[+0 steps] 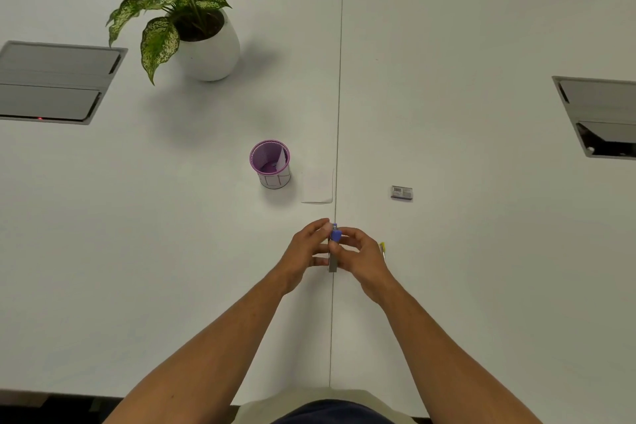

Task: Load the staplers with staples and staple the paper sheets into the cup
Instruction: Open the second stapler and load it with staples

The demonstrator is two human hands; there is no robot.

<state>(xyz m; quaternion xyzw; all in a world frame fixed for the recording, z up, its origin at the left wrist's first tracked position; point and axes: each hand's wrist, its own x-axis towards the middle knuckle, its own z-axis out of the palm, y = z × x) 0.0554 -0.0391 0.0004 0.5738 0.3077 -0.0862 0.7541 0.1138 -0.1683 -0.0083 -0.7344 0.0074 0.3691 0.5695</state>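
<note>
Holding one blue stapler (335, 244) between them above the desk (481, 268): left hand (308, 253) and right hand (361, 258), each grip curled round it. Purple cup (270, 163) farther back, paper inside. Paper sheet (318, 188) just beside cup. Staple box (401, 192) well right.

Both hands, left (307, 251) and right (361, 256), gripping a blue stapler (334, 244) above white table (447, 113). Beyond: purple cup (270, 164), paper sheet (318, 186), staple box (401, 192), potted plant (192, 10).
</note>
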